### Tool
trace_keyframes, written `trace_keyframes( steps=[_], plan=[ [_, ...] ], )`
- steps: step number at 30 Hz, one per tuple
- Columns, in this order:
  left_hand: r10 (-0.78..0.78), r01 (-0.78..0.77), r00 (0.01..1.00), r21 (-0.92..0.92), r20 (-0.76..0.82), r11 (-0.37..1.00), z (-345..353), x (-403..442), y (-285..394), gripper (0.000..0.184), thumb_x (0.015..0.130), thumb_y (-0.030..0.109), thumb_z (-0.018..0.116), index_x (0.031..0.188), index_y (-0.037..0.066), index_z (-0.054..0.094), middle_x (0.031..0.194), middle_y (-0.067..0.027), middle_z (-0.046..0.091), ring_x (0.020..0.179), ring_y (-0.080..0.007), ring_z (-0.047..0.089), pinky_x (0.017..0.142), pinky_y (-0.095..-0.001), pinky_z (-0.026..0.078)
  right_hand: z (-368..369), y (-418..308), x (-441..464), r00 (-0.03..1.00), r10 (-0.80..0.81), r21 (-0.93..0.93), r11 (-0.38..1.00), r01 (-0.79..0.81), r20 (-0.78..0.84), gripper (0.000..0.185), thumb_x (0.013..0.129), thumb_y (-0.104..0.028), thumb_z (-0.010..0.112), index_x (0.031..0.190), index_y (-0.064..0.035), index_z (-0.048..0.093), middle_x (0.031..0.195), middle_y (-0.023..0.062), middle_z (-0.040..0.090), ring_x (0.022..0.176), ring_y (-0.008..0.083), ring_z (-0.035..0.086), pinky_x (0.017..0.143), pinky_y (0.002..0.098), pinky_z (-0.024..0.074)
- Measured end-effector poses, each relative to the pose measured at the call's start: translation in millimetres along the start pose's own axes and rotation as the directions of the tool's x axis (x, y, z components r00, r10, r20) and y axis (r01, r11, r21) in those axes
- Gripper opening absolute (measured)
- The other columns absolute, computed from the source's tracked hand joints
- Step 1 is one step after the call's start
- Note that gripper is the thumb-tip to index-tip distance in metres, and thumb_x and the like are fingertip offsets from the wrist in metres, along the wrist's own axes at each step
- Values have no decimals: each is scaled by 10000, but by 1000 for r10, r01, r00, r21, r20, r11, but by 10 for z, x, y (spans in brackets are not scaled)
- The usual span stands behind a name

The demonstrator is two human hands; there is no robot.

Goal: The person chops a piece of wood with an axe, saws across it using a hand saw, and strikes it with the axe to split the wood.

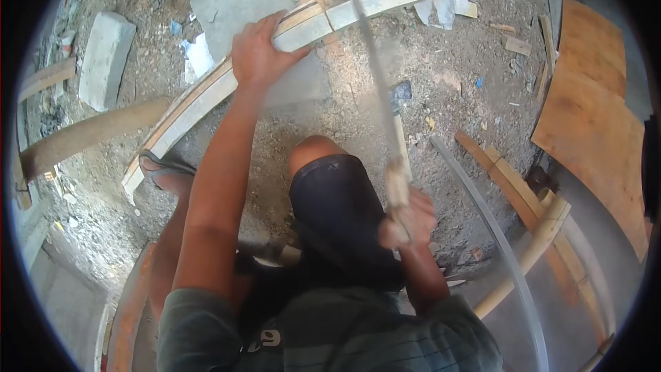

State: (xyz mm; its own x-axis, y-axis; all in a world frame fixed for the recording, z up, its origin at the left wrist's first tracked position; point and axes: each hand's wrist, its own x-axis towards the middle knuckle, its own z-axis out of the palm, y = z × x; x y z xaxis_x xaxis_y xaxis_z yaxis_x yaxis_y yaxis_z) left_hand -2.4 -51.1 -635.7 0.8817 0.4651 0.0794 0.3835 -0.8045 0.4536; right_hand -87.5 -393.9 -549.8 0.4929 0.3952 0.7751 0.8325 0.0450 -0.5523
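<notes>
My left hand (265, 55) is wrapped over the edges of a long pale wooden plank (206, 102), its thumb and fingers pressing on it. A dark cut line crosses the plank just right of that hand. In my right hand (413, 219) is the wooden handle of a saw (375, 62); the hand is slightly blurred. The long, thin saw blade points away from me and passes over the plank, right of the cut line. My left foot, in a sandal (165, 165), rests against the plank's near end.
A concrete block (107, 60) lies at the left, near a curved board (96, 136). Brown plywood sheets (592, 110) stand at the right. Wood strips (513, 179) and a grey metal bar (492, 227) lie right of me. Flat slab pieces (234, 0) and paper scraps are ahead.
</notes>
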Motion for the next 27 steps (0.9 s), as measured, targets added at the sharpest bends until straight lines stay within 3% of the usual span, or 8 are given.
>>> trace_keyframes(
  steps=[5, 7, 10, 12, 15, 21, 23, 27],
  plan=[
    [67, -69, 997, -50, -40, 996, 104, -3, -56, 759, 642, 551, 916, 1313, 243, 741, 1060, -66, 734, 987, -264, 684, 909, -411, 537, -829, 60, -541, 656, 725, -634, 410, -655, -208, 484, 867, -350, 794, 1230, -35, 737, 946, 160, 701, 682, 305, 623, 668, 436, 530],
    [49, -52, 997, -38, -55, 998, 94, -18, -52, 768, 643, 556, 914, 1321, 243, 738, 1071, -65, 735, 988, -263, 685, 914, -410, 533, -981, 565, -595, 647, 751, -933, 316, -173, 134, 586, 892, -377, 782, 1369, -53, 683, 1187, 233, 654, 892, 351, 641, 811, 488, 527],
    [57, -58, 997, -22, -59, 998, 61, -6, -43, 777, 647, 553, 911, 1332, 234, 731, 1079, -68, 735, 1014, -258, 686, 940, -411, 524, -886, 751, -1071, 518, 848, -957, 234, -172, 114, 643, 886, -396, 790, 1416, -63, 643, 1363, 269, 569, 1113, 424, 627, 944, 530, 511],
    [78, -80, 995, -30, -69, 996, 69, -20, -19, 769, 663, 552, 906, 1338, 228, 727, 1137, -55, 746, 1058, -253, 685, 962, -416, 517, -646, 728, -1448, 127, 985, -844, -32, -536, -119, 670, 843, -386, 821, 1403, -64, 644, 1358, 263, 580, 1189, 443, 629, 986, 534, 523],
    [136, -141, 984, -33, -113, 989, -14, -5, 56, 782, 647, 516, 950, 1310, 163, 734, 1146, -89, 777, 1033, -303, 721, 896, -450, 583, -594, 840, -1790, 224, 959, -793, -1, -609, -173, 628, 840, -347, 822, 1375, -63, 657, 1311, 247, 620, 1173, 458, 652, 983, 527, 544],
    [149, -157, 979, -47, -141, 986, 24, -14, -15, 763, 669, 512, 933, 1322, 176, 728, 1172, -65, 772, 1022, -299, 714, 894, -441, 575, -599, 851, -1055, -105, 967, -296, -33, -955, 232, 366, 899, -187, 782, 1207, 4, 725, 903, 102, 728, 859, 294, 730, 787, 409, 588],
    [143, -153, 977, -52, -160, 987, 74, -17, -85, 758, 672, 511, 927, 1326, 186, 726, 1182, -59, 770, 1033, -297, 708, 900, -440, 567, -596, 755, -62, -398, 867, -126, -378, -917, 299, 362, 903, -144, 791, 1229, -8, 712, 864, 61, 707, 751, 170, 686, 656, 332, 556],
    [119, -131, 983, -79, -139, 988, 67, -35, -83, 752, 673, 509, 911, 1337, 210, 722, 1213, -49, 763, 1071, -292, 692, 921, -436, 540, -733, 544, 1330, 192, 981, -376, 169, -911, -23, 579, 855, -261, 886, 1334, -38, 652, 1032, 98, 738, 823, 200, 685, 749, 396, 582]
  ],
)
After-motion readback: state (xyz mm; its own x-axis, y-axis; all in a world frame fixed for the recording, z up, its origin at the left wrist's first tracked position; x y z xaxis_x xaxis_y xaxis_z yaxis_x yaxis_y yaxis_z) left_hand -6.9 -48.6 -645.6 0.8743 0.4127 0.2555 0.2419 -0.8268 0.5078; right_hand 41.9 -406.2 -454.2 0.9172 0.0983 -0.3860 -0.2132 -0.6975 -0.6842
